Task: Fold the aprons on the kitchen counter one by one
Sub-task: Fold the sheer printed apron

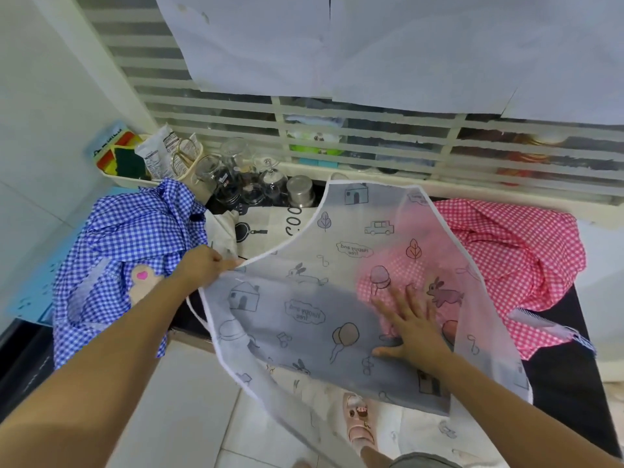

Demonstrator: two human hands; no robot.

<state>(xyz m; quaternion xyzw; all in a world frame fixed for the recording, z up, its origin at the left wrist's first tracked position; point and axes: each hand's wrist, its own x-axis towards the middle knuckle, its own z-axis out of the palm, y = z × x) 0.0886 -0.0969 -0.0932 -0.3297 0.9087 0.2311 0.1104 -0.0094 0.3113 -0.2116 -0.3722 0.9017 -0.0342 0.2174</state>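
Beside the crumpled blue-and-white gingham cloth apron point(128, 251), pinched with the left hand point(202, 265) the white-bound edge of the translucent cartoon-print plastic apron point(304, 319). Pressed it flat with the open, splayed right hand point(412, 329), partly over the rumpled pink gingham cloth apron point(506, 258) on the dark tabletop point(567, 366). Risked, probably, dragging the pink one along, or slipping off the front edge with so much slick sheet overhanging.

I'm looking down at a home kitchen, dark worktop point(560, 390) below a louvred window point(371, 156), upturned glass jars point(211, 175) and a steel cup point(300, 191) at the back, plastic caddy point(111, 173) holding scouring sponges point(126, 160) and scissors point(184, 153), pale floor tiles point(189, 403).
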